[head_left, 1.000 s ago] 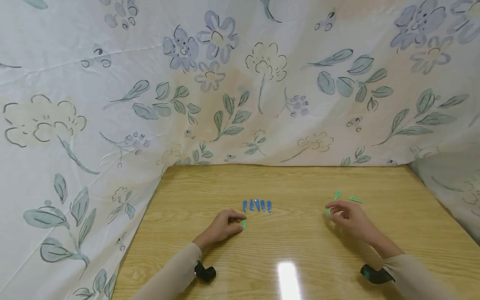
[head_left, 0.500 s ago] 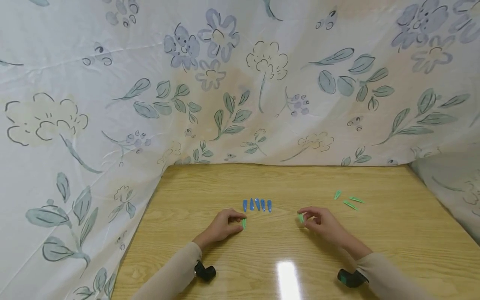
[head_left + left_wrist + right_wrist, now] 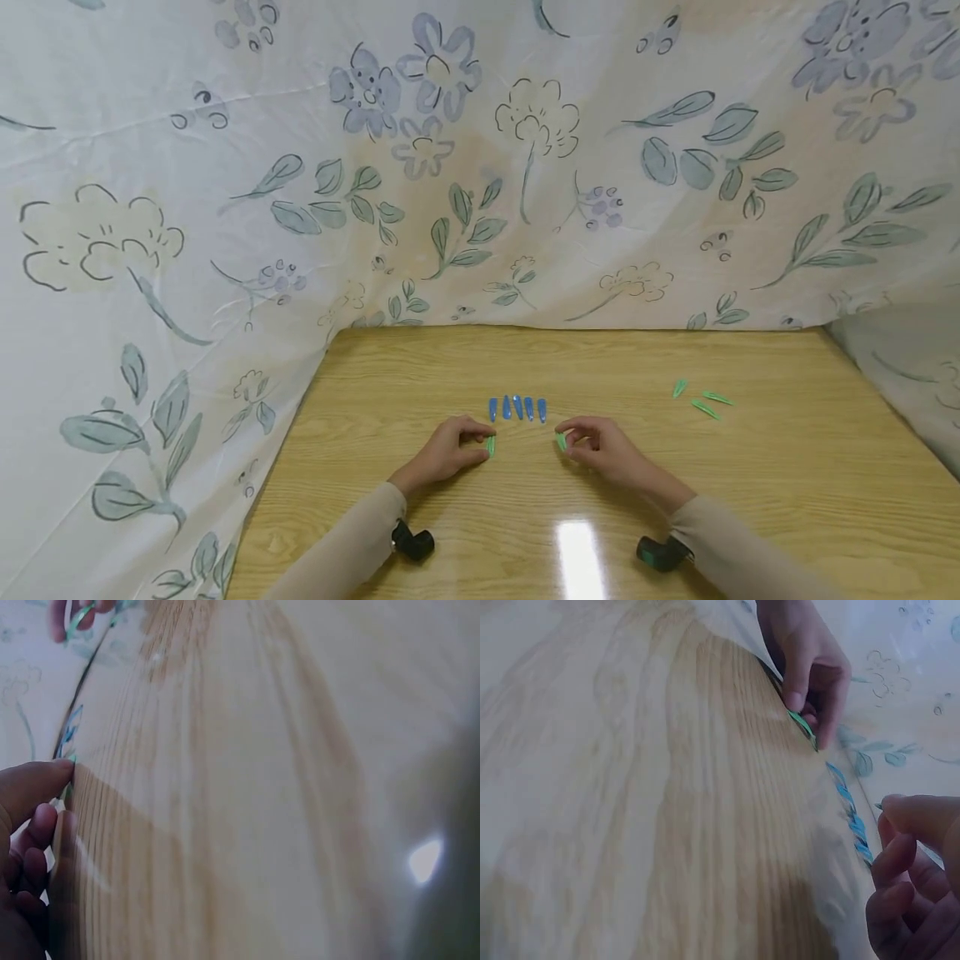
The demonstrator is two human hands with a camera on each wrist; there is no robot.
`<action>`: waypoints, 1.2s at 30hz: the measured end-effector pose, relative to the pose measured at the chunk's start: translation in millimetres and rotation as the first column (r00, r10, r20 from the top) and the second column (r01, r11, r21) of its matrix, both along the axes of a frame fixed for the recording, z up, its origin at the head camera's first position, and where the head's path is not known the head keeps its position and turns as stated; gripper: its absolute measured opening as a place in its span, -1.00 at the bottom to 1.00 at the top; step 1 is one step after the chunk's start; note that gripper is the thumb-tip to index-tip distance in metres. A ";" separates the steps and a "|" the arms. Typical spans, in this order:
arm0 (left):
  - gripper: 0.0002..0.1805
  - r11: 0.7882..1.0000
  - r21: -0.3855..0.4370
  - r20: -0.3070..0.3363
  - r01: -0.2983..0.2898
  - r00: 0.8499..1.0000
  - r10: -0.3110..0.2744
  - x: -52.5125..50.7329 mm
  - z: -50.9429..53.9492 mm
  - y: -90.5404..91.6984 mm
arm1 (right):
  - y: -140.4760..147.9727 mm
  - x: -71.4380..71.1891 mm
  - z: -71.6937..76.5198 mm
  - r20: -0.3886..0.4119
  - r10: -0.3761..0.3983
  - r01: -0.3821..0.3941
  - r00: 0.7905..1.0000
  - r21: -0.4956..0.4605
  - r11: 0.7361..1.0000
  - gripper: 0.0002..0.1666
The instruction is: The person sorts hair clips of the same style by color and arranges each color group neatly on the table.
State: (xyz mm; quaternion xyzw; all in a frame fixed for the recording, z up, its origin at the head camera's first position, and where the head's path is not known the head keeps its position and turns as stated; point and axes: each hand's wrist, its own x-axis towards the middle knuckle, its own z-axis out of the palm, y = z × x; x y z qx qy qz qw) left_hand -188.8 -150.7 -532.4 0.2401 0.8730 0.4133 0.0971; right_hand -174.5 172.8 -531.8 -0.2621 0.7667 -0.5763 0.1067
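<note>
In the head view my left hand (image 3: 447,450) pinches a green clip (image 3: 491,446) on the table, just below the leftmost of several blue clips (image 3: 517,407) standing in a row. My right hand (image 3: 609,450) holds another green clip (image 3: 561,442) between thumb and fingers, below and right of the row's right end. The right wrist view shows the left hand (image 3: 808,671) with its green clip (image 3: 802,726) at the table; only a small tip shows from the right hand's (image 3: 915,870) pinch.
Several loose green clips (image 3: 705,408) lie at the right on the wooden table (image 3: 420,358). Floral cloth (image 3: 465,208) hangs behind the table and along its left side. Light reflects off the tabletop near the front.
My right hand has moved left across the table with its green clip, away from the loose green ones and close to the blue row. The left hand has stayed in place on its clip.
</note>
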 end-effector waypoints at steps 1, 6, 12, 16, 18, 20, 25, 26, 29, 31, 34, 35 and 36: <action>-0.62 1.000 0.000 -0.004 -0.001 1.000 0.001 0.0 -0.3 0.0 | -3.0 -0.3 -0.8 -0.006 0.004 -0.004 1.000 -0.006 1.000 -0.61; -0.63 1.000 -0.002 -0.029 -0.004 1.000 0.004 0.0 -1.1 -0.3 | -19.2 -0.6 -3.7 -0.015 0.025 -0.026 1.000 -0.057 0.998 -0.61; -0.64 1.000 0.008 -0.051 0.007 0.999 -0.007 0.8 -0.9 0.2 | -40.9 1.6 -1.3 0.037 0.023 -0.021 0.999 -0.057 0.998 -0.60; -0.64 1.000 0.022 -0.062 0.021 0.998 -0.020 -0.1 -3.3 0.8 | -53.1 2.5 -2.9 0.042 0.018 -0.016 0.999 -0.049 0.999 -0.60; -0.64 0.999 0.022 -0.092 0.039 0.995 -0.037 -0.6 -5.3 0.5 | -58.3 2.0 -5.1 0.034 0.014 -0.012 0.999 -0.041 0.999 -0.60; -0.64 0.999 0.021 -0.109 0.044 0.993 -0.041 -0.6 -6.1 0.3 | -63.5 1.0 -7.2 0.025 0.004 -0.003 1.000 -0.038 0.999 -0.60; -0.64 1.000 0.017 -0.064 0.013 0.998 -0.012 0.0 -4.2 0.0 | -76.5 -1.5 -9.0 -0.021 -0.019 0.019 1.000 -0.013 1.000 -0.63; -0.64 1.000 0.015 -0.056 0.008 0.998 -0.007 0.1 -3.8 0.0 | -78.8 -1.9 -8.8 -0.032 -0.022 0.022 0.999 -0.005 1.000 -0.63; -0.65 1.000 0.009 -0.036 -0.003 0.999 0.003 -0.1 -3.6 0.1 | -84.2 -2.7 -8.2 -0.074 -0.040 0.043 0.996 0.037 0.998 -0.65; -0.65 1.000 0.002 -0.037 -0.007 0.999 0.007 -0.2 -3.6 0.4 | -86.8 -2.8 -7.4 -0.089 -0.055 0.061 0.995 0.066 0.996 -0.65; -0.65 1.000 -0.002 -0.039 -0.011 0.999 0.011 -0.6 -4.4 0.6 | -89.0 -2.6 -7.3 -0.097 -0.074 0.085 0.993 0.116 0.990 -0.65; -0.65 1.000 -0.001 -0.041 -0.011 0.999 0.011 -0.6 -4.8 0.6 | -89.6 -2.6 -7.7 -0.098 -0.080 0.093 0.992 0.133 0.987 -0.65; -0.65 1.000 0.001 -0.040 -0.013 0.999 0.013 -0.5 -5.1 0.7 | -90.1 -2.6 -8.1 -0.103 -0.088 0.103 0.991 0.151 0.983 -0.65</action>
